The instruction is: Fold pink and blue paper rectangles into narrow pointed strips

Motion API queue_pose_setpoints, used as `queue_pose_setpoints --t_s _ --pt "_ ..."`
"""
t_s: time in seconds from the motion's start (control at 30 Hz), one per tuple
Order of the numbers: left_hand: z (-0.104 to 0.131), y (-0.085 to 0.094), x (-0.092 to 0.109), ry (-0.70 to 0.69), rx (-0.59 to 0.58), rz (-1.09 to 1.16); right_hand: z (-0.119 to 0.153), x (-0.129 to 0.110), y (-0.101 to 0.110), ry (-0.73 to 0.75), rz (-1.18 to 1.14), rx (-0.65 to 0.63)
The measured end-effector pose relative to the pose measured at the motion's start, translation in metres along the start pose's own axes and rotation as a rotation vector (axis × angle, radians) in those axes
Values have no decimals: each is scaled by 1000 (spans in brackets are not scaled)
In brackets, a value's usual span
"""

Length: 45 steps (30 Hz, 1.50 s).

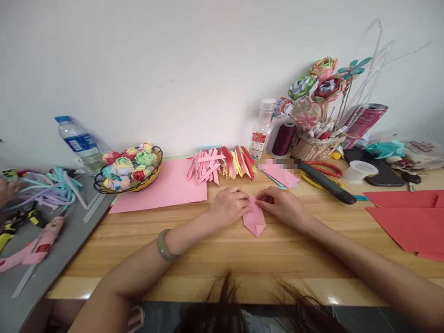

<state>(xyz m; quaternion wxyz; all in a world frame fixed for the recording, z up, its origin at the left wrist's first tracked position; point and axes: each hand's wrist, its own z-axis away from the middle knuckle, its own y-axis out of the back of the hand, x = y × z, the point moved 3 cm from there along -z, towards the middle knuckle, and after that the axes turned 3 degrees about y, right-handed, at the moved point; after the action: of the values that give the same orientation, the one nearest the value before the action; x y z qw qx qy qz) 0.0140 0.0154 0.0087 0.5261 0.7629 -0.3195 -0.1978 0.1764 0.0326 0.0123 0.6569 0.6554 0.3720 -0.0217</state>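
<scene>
A small pink paper lies on the wooden table, its near end folded to a point. My left hand, below a green bangle on the wrist, has its fingers closed on the paper's upper left edge. At the upper right corner, my right hand pinches the same paper between thumb and fingers. Just behind the hands are a pile of folded pink strips and a row of red, yellow and pink folded pieces.
Pink sheets and a basket of paper flowers are at left. Behind stand a clear bottle and purple thread. A cutter and red paper lie right. Another person's hand shows far left.
</scene>
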Motion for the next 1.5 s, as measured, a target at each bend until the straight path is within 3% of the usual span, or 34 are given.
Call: queue_pose_setpoints --t_s 0.2,0.43,0.7,0.97,1.27,1.5 --pt "1 2 3 24 48 53 -1 -1 -1 -86 -21 49" --pt "0 2 -7 93 -24 251 -6 10 -11 -87 -368 6" --pt "0 4 -1 -152 99 110 -8 5 -8 -87 -235 72" --pt "-1 -3 -17 -2 89 257 -8 -1 -7 -50 -122 100" --pt "0 1 -9 -149 143 67 -5 0 -6 -31 -119 96" --pt "0 -3 -9 -162 129 18 -2 -1 -6 -14 -110 73"
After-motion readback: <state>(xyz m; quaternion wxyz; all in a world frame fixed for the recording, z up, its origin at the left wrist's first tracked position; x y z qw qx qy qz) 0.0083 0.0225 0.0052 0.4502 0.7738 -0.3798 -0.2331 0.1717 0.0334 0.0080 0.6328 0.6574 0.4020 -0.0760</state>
